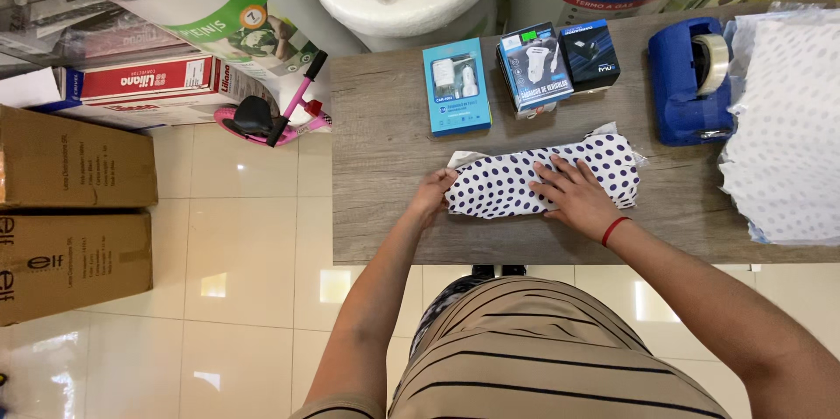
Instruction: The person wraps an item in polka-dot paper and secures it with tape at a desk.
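Note:
A parcel wrapped in white paper with dark blue dots (516, 178) lies across the grey wooden table (385, 130). My left hand (435, 190) presses against its left end, where a paper flap sticks up. My right hand (573, 194) lies flat on top of the parcel, fingers spread, with a red band on the wrist. Neither hand lifts the parcel off the table.
Behind the parcel stand a light blue charger box (456, 87), a blue-and-black box (534, 66) and a small black box (589, 53). A blue tape dispenser (691, 78) and a stack of dotted paper (783, 130) sit at right. Cardboard boxes (74, 209) and a pink scooter (276, 117) are on the tiled floor at left.

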